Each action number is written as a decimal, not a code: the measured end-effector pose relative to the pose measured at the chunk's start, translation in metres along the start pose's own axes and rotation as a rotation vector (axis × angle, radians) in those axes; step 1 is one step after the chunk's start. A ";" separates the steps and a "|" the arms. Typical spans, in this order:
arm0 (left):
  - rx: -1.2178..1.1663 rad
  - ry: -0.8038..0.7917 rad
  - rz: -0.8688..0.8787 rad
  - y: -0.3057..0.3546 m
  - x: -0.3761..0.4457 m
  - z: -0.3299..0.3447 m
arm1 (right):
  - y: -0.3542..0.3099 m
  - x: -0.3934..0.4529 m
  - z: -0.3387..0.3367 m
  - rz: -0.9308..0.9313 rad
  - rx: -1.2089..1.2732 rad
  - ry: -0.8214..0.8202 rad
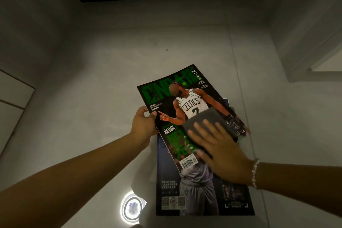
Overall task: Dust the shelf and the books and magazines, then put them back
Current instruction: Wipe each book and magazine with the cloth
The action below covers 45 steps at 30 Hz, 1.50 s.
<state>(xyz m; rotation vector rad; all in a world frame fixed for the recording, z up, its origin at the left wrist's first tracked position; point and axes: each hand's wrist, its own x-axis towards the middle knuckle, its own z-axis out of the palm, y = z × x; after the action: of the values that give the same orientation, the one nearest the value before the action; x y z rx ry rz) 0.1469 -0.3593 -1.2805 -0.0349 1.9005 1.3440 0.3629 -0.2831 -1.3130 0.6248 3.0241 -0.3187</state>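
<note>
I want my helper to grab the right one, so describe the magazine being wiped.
On the grey floor, magazines lie stacked. The green magazine is tilted above them, left hand gripping its edge, right hand pressing a grey cloth on it. Only its cover shows a white Celtics jersey.

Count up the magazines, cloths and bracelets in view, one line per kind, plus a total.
Magazines: 2, green-and-black basketball magazine over dark blue glossy magazine
Cloths: 1, grey folded cloth
Bracelets: 1, white beaded bracelet
Total: 4

Dim grey tiled floor, ring light reflection (glossy), pale walls
</note>
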 end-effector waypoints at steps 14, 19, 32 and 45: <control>-0.002 -0.024 0.004 0.000 -0.001 -0.001 | 0.040 -0.009 -0.010 0.008 0.130 -0.093; -0.098 -0.078 -0.044 0.004 -0.006 0.000 | 0.062 0.010 -0.022 0.245 0.233 -0.017; 0.059 -0.387 -0.059 0.021 -0.007 0.003 | 0.039 0.027 -0.057 0.528 0.574 0.026; 0.185 -0.514 0.001 0.025 -0.011 -0.026 | 0.053 0.069 -0.104 0.766 0.985 0.295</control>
<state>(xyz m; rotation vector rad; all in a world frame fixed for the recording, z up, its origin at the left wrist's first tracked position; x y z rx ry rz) 0.1285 -0.3735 -1.2509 0.3704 1.5714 1.0454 0.3206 -0.1870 -1.2266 1.8872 2.3557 -1.7580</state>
